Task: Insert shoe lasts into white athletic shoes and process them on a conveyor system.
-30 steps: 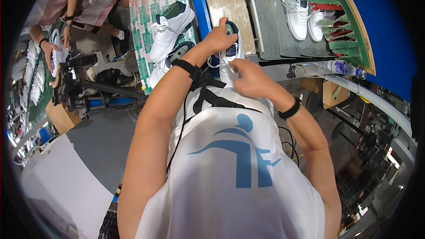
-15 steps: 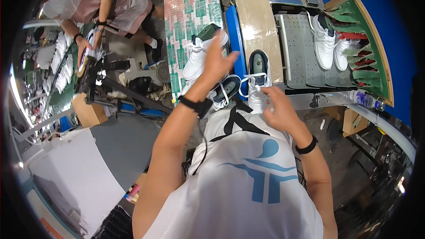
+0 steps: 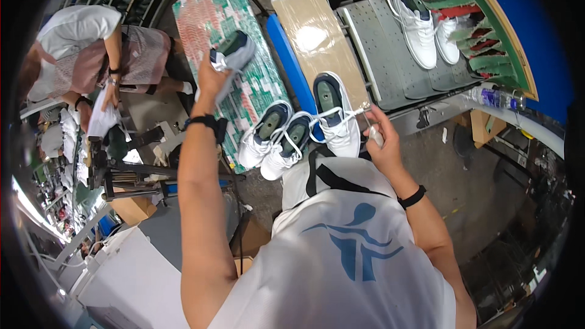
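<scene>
My left hand [image 3: 213, 82] is closed round the lace area of a white sneaker [image 3: 242, 55] with a dark insole, over a green, white and red patterned board. Between my hands, a pair of white sneakers [image 3: 271, 125] [image 3: 294, 137] leans together at the board's near end. Another white sneaker [image 3: 345, 137] stands at the near end of the tan-covered bench, its loose white laces spreading to both sides. Right beside it, my right hand [image 3: 384, 137] is closed on a small pale-handled tool [image 3: 376, 137] with a thin shiny tip; its exact kind is unclear.
On the right, two white sneakers [image 3: 417, 36] rest on a grey perforated conveyor [image 3: 378, 49] before a green-flapped opening [image 3: 481, 30]. A plastic bottle [image 3: 503, 99] lies along its near edge. At left, a co-worker [image 3: 79, 55] handles a white item beside a metal stand [image 3: 137, 173].
My left hand has gone from hovering open above the sneaker on the patterned board to gripping it. My right hand has drawn slightly away from the laces. The whole view has turned.
</scene>
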`<state>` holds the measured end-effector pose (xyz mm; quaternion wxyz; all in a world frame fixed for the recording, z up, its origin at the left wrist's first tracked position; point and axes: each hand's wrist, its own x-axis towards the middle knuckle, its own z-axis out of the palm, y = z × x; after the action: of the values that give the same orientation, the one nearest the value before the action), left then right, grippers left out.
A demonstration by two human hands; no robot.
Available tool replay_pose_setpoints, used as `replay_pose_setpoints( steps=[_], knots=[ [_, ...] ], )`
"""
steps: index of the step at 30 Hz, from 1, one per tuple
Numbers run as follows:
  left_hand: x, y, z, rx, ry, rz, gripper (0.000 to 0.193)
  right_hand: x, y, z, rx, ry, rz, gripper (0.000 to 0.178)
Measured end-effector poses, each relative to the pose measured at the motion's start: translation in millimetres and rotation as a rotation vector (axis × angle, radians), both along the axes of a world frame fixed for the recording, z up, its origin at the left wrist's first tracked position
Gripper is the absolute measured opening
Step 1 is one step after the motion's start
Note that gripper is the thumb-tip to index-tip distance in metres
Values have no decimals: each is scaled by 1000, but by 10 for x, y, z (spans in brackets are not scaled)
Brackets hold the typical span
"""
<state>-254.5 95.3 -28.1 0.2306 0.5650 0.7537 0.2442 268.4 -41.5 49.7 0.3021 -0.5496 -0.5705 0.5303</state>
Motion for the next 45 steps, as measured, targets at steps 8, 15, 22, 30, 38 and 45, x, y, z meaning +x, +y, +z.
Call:
replay_pose_setpoints(
  steps=[8, 15, 22, 30, 38, 45],
  knots=[
    [1463, -595, 392, -189, -198, 8, 86, 347, 408, 190, -699, 702, -121, 80],
    [3179, -1218, 538, -173, -729, 91, 113, 756, 496, -26, -717, 710, -179, 83],
    [2756, -946, 453, -194, -1063, 281, 66, 674, 299, -86, -737, 440, -82, 73],
    [530, -40, 843, -469, -704, -176, 127, 1027, 1, -134, -663, 269, -138, 59],
    [122, -509, -597, -169, 409, 69, 95, 1382, -17, -342, -734, 292, -90, 66],
    [5102, 869, 221, -126, -466, -248, 106, 1767, -78, -495, -660, 251, -117, 54]
  ],
)
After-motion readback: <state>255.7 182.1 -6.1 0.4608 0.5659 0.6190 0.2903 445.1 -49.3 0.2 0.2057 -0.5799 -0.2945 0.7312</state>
